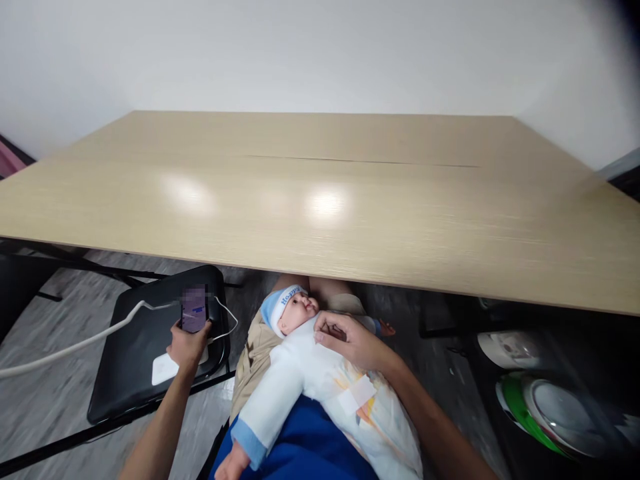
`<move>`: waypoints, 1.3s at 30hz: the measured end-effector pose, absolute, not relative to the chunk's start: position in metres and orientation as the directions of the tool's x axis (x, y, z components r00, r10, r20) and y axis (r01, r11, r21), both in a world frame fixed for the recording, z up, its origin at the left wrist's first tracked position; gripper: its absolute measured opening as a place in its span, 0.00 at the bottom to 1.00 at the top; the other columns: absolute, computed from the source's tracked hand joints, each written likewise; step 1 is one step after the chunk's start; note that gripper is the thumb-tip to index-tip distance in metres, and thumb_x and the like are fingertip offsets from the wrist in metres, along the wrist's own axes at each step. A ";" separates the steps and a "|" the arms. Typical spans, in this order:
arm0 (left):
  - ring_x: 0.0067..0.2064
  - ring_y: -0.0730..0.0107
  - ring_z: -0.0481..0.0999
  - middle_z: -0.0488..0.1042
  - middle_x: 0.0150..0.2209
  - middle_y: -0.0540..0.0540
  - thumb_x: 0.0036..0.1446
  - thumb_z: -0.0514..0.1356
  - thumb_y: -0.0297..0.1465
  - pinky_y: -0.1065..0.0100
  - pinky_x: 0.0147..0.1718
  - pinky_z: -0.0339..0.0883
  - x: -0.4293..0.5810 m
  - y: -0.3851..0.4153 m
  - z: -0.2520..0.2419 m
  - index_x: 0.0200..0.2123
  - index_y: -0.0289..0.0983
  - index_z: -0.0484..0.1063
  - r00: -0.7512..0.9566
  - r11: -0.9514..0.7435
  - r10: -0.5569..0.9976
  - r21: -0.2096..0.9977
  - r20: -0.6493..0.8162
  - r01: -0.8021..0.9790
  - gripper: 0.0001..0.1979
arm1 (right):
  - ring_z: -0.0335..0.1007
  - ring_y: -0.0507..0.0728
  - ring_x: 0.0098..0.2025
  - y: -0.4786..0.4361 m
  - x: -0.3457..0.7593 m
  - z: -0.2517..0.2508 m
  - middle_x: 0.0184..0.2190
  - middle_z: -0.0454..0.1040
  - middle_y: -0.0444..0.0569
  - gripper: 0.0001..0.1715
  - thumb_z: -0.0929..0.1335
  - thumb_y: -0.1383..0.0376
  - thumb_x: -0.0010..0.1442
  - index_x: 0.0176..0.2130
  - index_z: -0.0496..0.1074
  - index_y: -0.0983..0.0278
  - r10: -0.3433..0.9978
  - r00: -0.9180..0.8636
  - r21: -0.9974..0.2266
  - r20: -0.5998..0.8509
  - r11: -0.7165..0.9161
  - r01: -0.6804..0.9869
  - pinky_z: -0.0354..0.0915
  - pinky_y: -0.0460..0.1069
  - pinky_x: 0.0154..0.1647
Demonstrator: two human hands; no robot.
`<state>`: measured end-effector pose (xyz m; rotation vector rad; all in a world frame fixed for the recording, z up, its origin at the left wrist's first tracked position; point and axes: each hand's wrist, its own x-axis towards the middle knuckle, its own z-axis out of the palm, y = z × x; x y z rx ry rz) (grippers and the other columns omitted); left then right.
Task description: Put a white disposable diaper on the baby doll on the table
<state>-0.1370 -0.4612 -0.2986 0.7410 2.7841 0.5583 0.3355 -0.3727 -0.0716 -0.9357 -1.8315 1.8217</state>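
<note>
A baby doll [305,367] lies on its back across my lap, its head towards the table. It wears a blue and white cap with lettering, a white top with blue cuffs and a diaper [387,420] with a pale tape patch in front. My right hand [350,340] rests on the doll's chest, fingers curled with the tips together; whether they pinch the cloth I cannot make out. Off to the left, my left hand [189,343] grips a smartphone [194,313] above a black chair seat. The phone's screen is lit and partly blurred out.
A long wooden table [320,220] spans the view in front of my lap. A white cable [95,347] runs across the black folding chair [135,353], where a white flat device [164,369] lies. At right, dishes with a green rim [525,407] sit on a dark surface below table height.
</note>
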 end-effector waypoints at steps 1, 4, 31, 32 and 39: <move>0.68 0.29 0.77 0.78 0.65 0.25 0.55 0.69 0.59 0.37 0.70 0.62 -0.140 -0.461 -0.300 0.72 0.36 0.59 -0.855 0.808 0.506 0.409 -0.116 0.424 0.52 | 0.55 0.53 0.33 -0.373 0.336 -0.071 0.30 0.60 0.39 0.23 0.72 0.46 0.73 0.38 0.70 0.61 0.691 -0.700 -0.981 -0.178 -0.068 0.182 0.53 0.50 0.35; 0.66 0.28 0.79 0.80 0.63 0.25 0.53 0.70 0.59 0.35 0.70 0.62 -0.148 -0.457 -0.303 0.70 0.36 0.60 -0.862 0.828 0.481 0.407 -0.160 0.387 0.51 | 0.54 0.53 0.33 -0.373 0.335 -0.069 0.30 0.60 0.39 0.24 0.71 0.45 0.73 0.38 0.70 0.61 0.690 -0.701 -0.980 -0.182 -0.070 0.186 0.53 0.50 0.35; 0.66 0.32 0.79 0.78 0.63 0.32 0.50 0.73 0.59 0.43 0.64 0.72 -0.142 -0.466 -0.301 0.67 0.41 0.58 -0.892 0.787 0.445 0.513 -0.085 0.344 0.51 | 0.54 0.53 0.32 -0.372 0.335 -0.068 0.30 0.59 0.39 0.24 0.71 0.44 0.73 0.38 0.69 0.60 0.684 -0.703 -0.977 -0.198 -0.079 0.198 0.53 0.50 0.35; 0.65 0.32 0.79 0.78 0.63 0.32 0.50 0.73 0.59 0.43 0.64 0.72 -0.142 -0.466 -0.301 0.68 0.41 0.58 -0.892 0.785 0.445 0.514 -0.082 0.345 0.51 | 0.54 0.53 0.32 -0.372 0.335 -0.068 0.30 0.59 0.39 0.24 0.71 0.44 0.73 0.37 0.69 0.60 0.684 -0.702 -0.978 -0.197 -0.082 0.195 0.53 0.50 0.35; 0.65 0.30 0.79 0.78 0.64 0.31 0.49 0.74 0.58 0.43 0.64 0.73 -0.142 -0.466 -0.302 0.68 0.40 0.59 -0.893 0.787 0.442 0.511 -0.079 0.345 0.52 | 0.54 0.53 0.32 -0.372 0.335 -0.071 0.30 0.59 0.39 0.23 0.71 0.46 0.73 0.38 0.69 0.60 0.686 -0.704 -0.980 -0.187 -0.082 0.181 0.52 0.50 0.34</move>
